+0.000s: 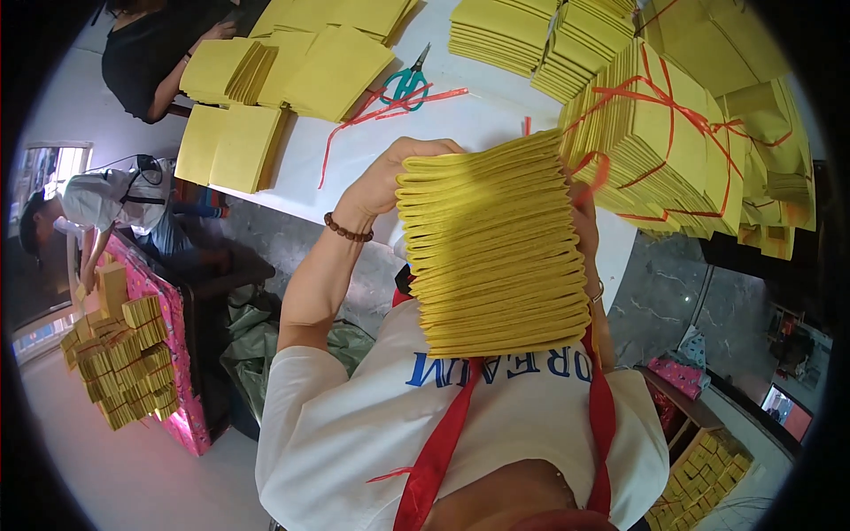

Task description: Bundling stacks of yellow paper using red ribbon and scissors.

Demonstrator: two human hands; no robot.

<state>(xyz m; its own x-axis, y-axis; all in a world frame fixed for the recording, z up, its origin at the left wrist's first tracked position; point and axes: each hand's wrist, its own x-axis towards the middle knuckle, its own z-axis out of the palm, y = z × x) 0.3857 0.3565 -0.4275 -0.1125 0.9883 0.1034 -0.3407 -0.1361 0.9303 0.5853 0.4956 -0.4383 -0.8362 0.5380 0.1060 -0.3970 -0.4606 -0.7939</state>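
Note:
Upright before my chest is a thick stack of folded yellow paper (496,257), its rounded folds facing up at me. My left hand (403,173) grips its far left corner, with the fingertips hidden behind the paper. Along the right side my right hand (584,221) is closed against the stack, mostly covered by it. A loop of red plastic string (600,168) shows blurred beside that hand. Beyond the stack, teal-handled scissors (407,87) lie on the white table (478,115) next to loose red string (372,115).
Piles of yellow paper (328,71) cover the far left of the table. Bundles tied with red string (673,133) stand at the right. A person in black (155,62) is across the table; another in white (115,195) works at a pink-covered table (181,389) with small yellow bundles.

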